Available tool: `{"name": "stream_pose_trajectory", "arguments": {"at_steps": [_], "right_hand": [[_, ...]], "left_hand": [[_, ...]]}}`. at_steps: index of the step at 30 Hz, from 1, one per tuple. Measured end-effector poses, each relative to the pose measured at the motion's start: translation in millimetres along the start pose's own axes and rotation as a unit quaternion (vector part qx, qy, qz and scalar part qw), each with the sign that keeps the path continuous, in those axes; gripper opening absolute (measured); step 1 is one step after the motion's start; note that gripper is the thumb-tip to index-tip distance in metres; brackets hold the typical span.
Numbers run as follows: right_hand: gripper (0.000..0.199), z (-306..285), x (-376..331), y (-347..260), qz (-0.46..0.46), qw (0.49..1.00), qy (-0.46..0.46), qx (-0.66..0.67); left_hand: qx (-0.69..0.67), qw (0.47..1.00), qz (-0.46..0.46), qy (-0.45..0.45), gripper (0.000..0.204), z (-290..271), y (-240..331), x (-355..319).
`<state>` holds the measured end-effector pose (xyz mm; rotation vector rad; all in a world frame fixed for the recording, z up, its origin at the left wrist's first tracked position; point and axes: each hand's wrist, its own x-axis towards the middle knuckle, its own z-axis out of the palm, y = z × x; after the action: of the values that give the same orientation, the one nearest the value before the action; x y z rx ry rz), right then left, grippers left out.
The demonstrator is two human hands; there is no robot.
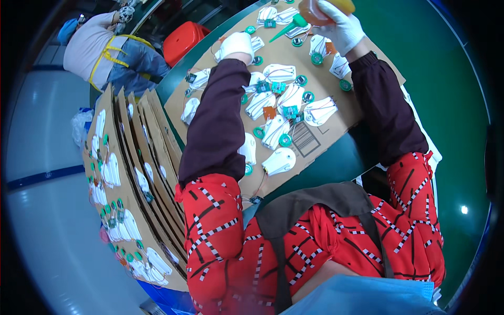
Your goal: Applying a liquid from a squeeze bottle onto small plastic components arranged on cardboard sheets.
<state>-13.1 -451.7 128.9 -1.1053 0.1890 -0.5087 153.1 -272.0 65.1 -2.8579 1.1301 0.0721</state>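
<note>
White-gloved, my right hand (341, 29) wraps round a squeeze bottle (313, 11) of amber liquid at the far edge. Its green tapered nozzle (287, 27) points down and left over the cardboard sheet (336, 128). My left hand (237, 46), also gloved, rests at the sheet's far left, touching or right beside a white plastic part (257, 43); its fingers are mostly hidden. Between and below my hands lie several white plastic housings (279, 160) with thin wires, green circuit boards (290, 111) and round green-rimmed discs (285, 139).
At my left stand several upright cardboard sheets (126, 173), the outermost carrying similar wired parts. A red stool (184, 43) is beyond the table's far left. Another person (105, 50) bends over at the upper left. Green surface (446, 105) extends along the right.
</note>
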Motion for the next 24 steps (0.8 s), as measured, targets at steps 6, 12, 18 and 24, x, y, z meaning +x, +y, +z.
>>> {"name": "stream_pose_trajectory", "arguments": {"at_steps": [6, 12, 18, 24], "right_hand": [[0.022, 22.8, 16.1, 11.7, -0.040, 0.997, -0.001, -0.069], [0.052, 59.7, 11.6, -0.8, -0.053, 0.948, 0.034, -0.313], [0.055, 48.6, 38.6, 55.3, -0.136, 0.939, 0.007, -0.316], [0.051, 48.2, 41.1, 59.1, -0.163, 0.923, -0.019, -0.349]], "left_hand": [[-0.040, 0.997, 0.037, 0.046, 0.021, 1.5, -2.9, -5.6], [-0.134, 0.991, -0.002, 0.027, 0.026, -14.3, -7.6, -2.4], [-0.113, 0.993, -0.013, 0.010, 0.051, -12.7, -6.8, 10.8], [-0.098, 0.995, -0.031, 0.006, 0.059, -10.7, -2.9, 13.4]]}}
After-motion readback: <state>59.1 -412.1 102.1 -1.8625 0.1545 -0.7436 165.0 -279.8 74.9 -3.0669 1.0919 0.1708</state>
